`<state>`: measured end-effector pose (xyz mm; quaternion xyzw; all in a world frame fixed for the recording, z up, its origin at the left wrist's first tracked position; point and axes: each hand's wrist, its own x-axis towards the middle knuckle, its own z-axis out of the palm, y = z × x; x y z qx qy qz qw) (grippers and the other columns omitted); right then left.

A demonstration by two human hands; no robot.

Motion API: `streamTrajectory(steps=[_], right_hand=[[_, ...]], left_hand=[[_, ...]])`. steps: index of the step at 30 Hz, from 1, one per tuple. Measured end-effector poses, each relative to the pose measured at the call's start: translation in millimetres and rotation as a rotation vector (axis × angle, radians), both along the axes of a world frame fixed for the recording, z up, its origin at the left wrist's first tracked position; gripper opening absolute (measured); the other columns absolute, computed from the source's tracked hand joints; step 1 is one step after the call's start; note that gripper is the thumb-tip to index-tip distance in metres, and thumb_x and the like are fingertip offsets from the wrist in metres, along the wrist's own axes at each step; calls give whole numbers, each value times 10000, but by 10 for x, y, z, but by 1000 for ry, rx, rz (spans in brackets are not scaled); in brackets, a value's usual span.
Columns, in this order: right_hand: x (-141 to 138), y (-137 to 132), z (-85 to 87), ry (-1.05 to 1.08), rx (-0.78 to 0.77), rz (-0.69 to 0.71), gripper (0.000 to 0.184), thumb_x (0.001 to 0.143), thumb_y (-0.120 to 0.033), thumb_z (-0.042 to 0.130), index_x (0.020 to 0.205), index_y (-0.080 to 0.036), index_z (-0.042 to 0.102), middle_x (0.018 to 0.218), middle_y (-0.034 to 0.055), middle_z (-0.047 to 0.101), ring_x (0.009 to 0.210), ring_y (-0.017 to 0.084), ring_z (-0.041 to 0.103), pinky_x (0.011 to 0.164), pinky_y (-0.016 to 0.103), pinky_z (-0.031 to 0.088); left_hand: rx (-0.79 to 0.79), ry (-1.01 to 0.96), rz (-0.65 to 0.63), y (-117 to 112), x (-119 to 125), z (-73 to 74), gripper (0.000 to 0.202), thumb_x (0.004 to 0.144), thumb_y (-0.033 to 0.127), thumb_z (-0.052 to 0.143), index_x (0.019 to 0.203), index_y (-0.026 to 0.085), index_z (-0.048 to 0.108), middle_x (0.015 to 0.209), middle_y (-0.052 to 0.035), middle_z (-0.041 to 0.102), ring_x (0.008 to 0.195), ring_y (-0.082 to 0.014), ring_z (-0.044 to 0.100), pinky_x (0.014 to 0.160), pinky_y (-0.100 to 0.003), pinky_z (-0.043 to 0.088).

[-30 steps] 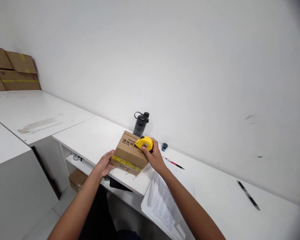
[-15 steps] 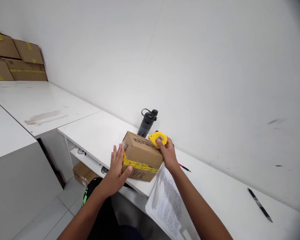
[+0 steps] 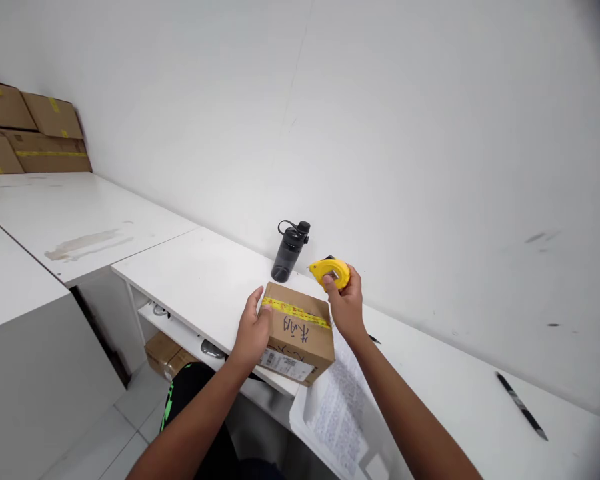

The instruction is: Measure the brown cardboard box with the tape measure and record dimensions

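A small cardboard box [image 3: 300,331] with yellow tape, black handwriting and a white label on its lower face is at the desk's front edge. My left hand [image 3: 253,333] grips its left side, thumb near the tape. Just behind the box's right end, my right hand [image 3: 346,303] is closed around a yellow tape measure [image 3: 330,273], apart from the box. No blade is visibly drawn out. Under the box's right corner and my right forearm lies a stack of written paper sheets [image 3: 333,407].
A dark water bottle [image 3: 287,253] stands by the wall behind the box. To the right lies a black pen [image 3: 521,405]; another pen tip [image 3: 375,339] shows beside my right wrist. More cardboard boxes [image 3: 55,123] are stacked far left, and one box [image 3: 166,352] sits below the shelf.
The box has turned toward me, so its written face points up and its label shows. My right hand has lifted the tape measure away from the box, slightly up and right.
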<state>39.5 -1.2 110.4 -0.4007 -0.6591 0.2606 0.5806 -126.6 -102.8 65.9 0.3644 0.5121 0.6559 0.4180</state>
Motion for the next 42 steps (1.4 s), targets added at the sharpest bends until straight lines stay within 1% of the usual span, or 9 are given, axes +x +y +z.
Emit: streamTrajectory(steps=[5,10,17,22,26,28,32,36,42], right_hand=[[-102,-281,155,-485,22,412,567,861,-448,558,1367,-263,380,1293,72,554,1089,233,582,936,388,470],[-282,-330,204,-782,94,446,574,904,-429,494,1435,-291,329,1366,72,527,1151,270,564,954,440,446],[-180,-321,204,-842,89,389,622,903,-462,489,1471,-316,282,1355,73,538,1158,284,568,897,426,489],[-211,-323,133,-785,135,395,644,910,-453,483,1485,-289,246,1362,85,523,1206,278,532,961,433,456],[-204,-326,88,-739,83,312,700,892,-468,509,1491,-258,215,1372,116,506,1113,298,590,923,453,470],[-187,-337,88,-718,89,281,648,893,-465,507,1464,-266,274,1356,110,514,1077,291,603,904,446,478],[-175,-348,114,-746,152,360,485,923,-431,465,1386,-295,415,1246,72,573,1067,249,591,896,401,481],[-189,-304,133,-726,109,411,481,927,-434,458,1393,-323,412,1199,53,586,1039,229,593,903,397,476],[-135,-283,222,-814,97,466,479,933,-429,457,1397,-326,393,1205,62,573,1056,240,581,914,427,467]], left_hand=[[136,16,-11,-26,67,-159,588,868,367,527,1404,177,378,1450,-122,440,1296,-251,460,1035,-341,414],[101,114,-19,-61,84,-166,568,892,391,497,1412,190,390,1409,-103,495,1273,-250,482,1049,-347,388],[97,239,84,-75,152,-148,489,932,369,435,1399,222,438,1437,-55,473,1346,-229,396,1119,-333,298],[88,262,87,-65,153,-171,512,949,376,400,1432,206,392,1456,-64,445,1364,-219,369,1139,-330,265],[104,268,94,-61,159,-171,507,950,373,395,1428,203,403,1450,-66,453,1345,-222,396,1133,-336,279],[119,278,93,-65,163,-169,487,951,373,395,1408,210,437,1423,-65,486,1315,-228,433,1118,-341,307],[118,275,99,-80,163,-164,499,951,376,403,1427,225,408,1436,-62,472,1321,-229,427,1115,-349,316],[134,279,98,-90,160,-149,506,952,358,405,1440,227,383,1469,-51,433,1352,-213,390,1132,-329,292],[109,316,162,-78,178,-161,453,950,332,402,1381,214,478,1385,-63,533,1285,-216,475,1099,-353,349]])
